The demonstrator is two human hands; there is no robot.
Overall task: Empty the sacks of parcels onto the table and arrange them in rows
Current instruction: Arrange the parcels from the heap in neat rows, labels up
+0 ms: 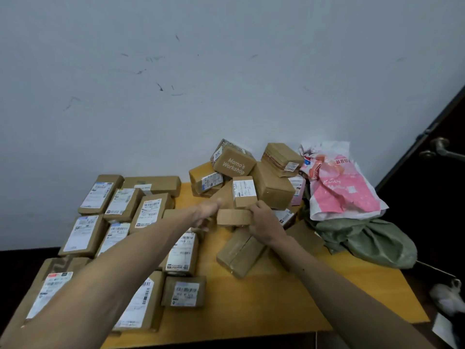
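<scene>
Above the yellow table (276, 293), both hands' fingers (259, 210) grip one flat, taped cardboard parcel (234, 217).

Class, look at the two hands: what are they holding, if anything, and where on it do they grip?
Both hands hold one small flat brown parcel: the right hand grips its right end, the left hand its left end.

Both arms outstretched; left hand (206, 212) and right hand (264, 222) gripping.

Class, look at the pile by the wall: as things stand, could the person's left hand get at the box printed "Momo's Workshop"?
Probably yes. The printed box sits on top of the pile with nothing covering it, and the left hand is just in front of the pile. But that hand seems busy with the small flat box shared with the right hand.
</scene>
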